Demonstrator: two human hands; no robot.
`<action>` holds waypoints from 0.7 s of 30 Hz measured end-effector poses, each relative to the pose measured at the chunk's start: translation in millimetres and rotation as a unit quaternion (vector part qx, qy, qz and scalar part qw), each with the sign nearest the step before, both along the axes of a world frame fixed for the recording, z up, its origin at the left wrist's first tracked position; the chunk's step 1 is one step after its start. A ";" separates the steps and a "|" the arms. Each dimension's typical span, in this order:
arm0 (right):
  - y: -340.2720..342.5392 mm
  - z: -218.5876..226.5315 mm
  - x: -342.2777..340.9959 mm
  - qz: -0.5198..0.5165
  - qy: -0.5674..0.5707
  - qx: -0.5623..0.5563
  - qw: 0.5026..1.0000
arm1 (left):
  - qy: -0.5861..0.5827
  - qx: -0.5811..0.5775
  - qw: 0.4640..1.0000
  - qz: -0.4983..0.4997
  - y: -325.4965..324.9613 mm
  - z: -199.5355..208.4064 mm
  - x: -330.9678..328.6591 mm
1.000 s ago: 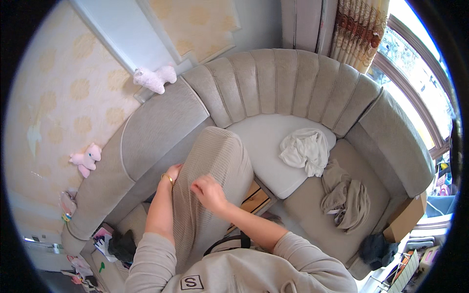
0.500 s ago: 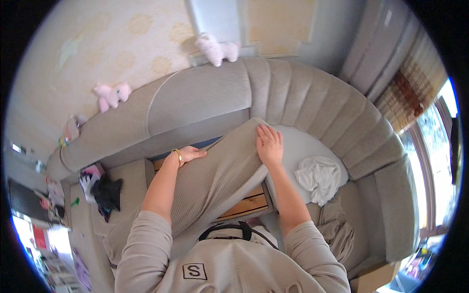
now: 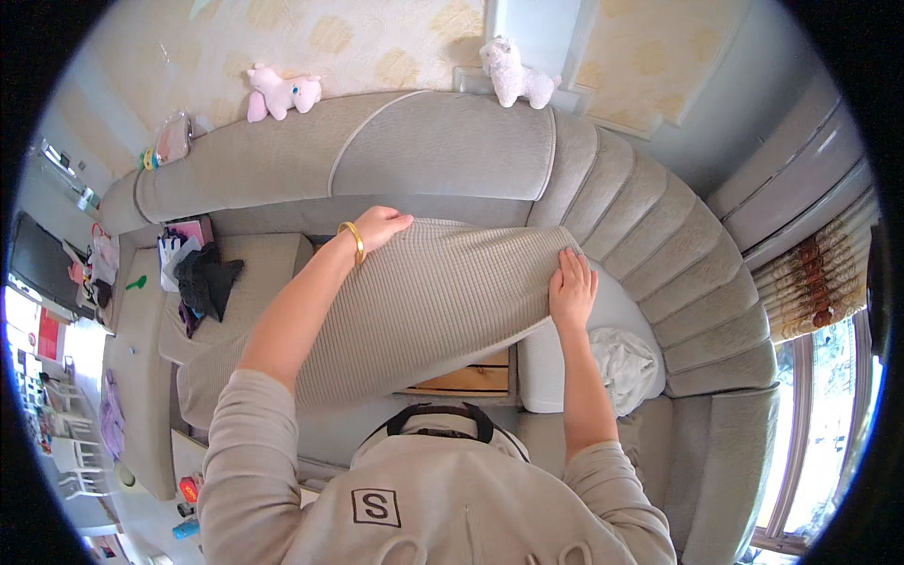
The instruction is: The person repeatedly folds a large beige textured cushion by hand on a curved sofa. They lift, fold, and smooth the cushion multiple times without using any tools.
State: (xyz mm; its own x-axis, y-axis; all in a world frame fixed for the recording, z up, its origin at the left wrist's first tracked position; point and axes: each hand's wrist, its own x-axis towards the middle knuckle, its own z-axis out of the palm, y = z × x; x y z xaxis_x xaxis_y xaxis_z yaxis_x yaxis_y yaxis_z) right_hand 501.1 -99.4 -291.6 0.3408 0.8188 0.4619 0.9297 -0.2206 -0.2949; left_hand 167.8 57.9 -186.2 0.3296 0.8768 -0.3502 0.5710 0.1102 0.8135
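A long sofa cushion [image 3: 424, 292] in a beige ribbed cover lies at a slant in front of me, its loose cloth trailing toward the lower left. My left hand [image 3: 379, 229], with a gold bangle at the wrist, pinches the cover along its far edge. At the cushion's right end, my right hand [image 3: 573, 294] grips the edge, fingers over the cloth and slightly apart. Below the near edge, wooden slats [image 3: 466, 379] of the sofa base show. A pale seat section [image 3: 546, 377] sits beside my right forearm.
The curved grey sofa backrest [image 3: 433, 155] wraps around the far side. A pink plush toy [image 3: 282, 92] and a white plush toy [image 3: 520, 75] stand on top. Dark clothing [image 3: 209, 281] lies on the left seat. Crumpled white cloth [image 3: 623, 369] rests at the right.
The cushion's far edge has spread out flatter and covers more of the base. My left hand has moved farther away along it, and the hands are farther apart. The view has shifted.
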 end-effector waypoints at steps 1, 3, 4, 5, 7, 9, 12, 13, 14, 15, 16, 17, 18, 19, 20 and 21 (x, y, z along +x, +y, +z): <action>0.8 2.0 -0.5 -0.003 -0.003 0.000 1.000 | 0.010 0.007 1.000 -0.007 4.0 -9.5 -2.1; 1.3 3.4 -3.4 -0.016 0.012 -0.012 1.000 | 0.035 0.023 0.999 -0.031 16.8 -26.9 -8.2; 0.8 3.0 -6.1 -0.023 0.020 -0.019 0.999 | 0.059 0.034 0.995 -0.079 24.4 -31.7 -12.7; 0.5 3.2 -5.7 -0.025 0.019 -0.020 0.999 | 0.079 0.044 0.988 -0.128 29.7 -29.2 -11.8; -0.2 2.9 -5.8 -0.027 0.019 -0.022 0.999 | 0.097 0.069 0.979 -0.167 33.6 -28.6 -7.6; -3.0 3.8 -7.4 -0.031 0.014 -0.025 0.999 | 0.090 0.096 0.981 -0.146 19.6 -7.8 -1.3; -4.5 1.4 -10.6 -0.028 0.009 -0.013 0.999 | 0.206 0.233 0.937 -0.162 18.4 -82.4 2.4; -3.1 1.9 -8.2 -0.032 0.006 -0.003 0.999 | 0.203 0.183 0.952 -0.139 4.0 -98.8 15.4; -2.5 4.3 -7.4 -0.031 -0.008 -0.004 0.999 | 0.187 0.168 0.964 -0.091 -5.5 -104.1 21.2; -4.6 5.9 -8.4 -0.028 -0.023 -0.007 0.999 | 0.170 0.150 0.973 -0.041 -11.1 -106.8 23.6; -5.6 8.1 -8.0 -0.025 -0.037 -0.010 0.999 | 0.168 0.155 0.973 -0.032 -9.5 -106.4 23.3; -6.9 14.3 -7.2 0.017 0.009 -0.018 1.000 | 0.165 0.157 0.973 -0.021 -8.8 -108.2 19.5; -7.9 21.7 -5.3 0.059 0.055 -0.026 0.996 | 0.162 0.159 0.974 -0.010 -8.4 -110.5 16.2; -8.1 29.7 -3.8 0.101 0.101 -0.034 0.989 | 0.131 0.175 0.976 0.018 -9.2 -113.9 15.1; -4.6 38.1 -2.8 0.140 0.133 -0.056 0.980 | 0.101 0.196 0.974 0.044 -6.9 -115.4 13.7; 2.9 46.8 -3.5 0.182 0.167 -0.077 0.966 | 0.074 0.217 0.971 0.073 -2.8 -118.0 7.5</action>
State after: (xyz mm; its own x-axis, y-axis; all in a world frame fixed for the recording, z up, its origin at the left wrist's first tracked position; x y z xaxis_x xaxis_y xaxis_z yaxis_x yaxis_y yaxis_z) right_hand 497.6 -96.5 -244.7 0.1253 0.9630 0.2388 0.8131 0.0383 -0.5809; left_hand 175.3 55.1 -304.2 0.1649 0.9859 0.0288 0.6887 -0.1360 0.7122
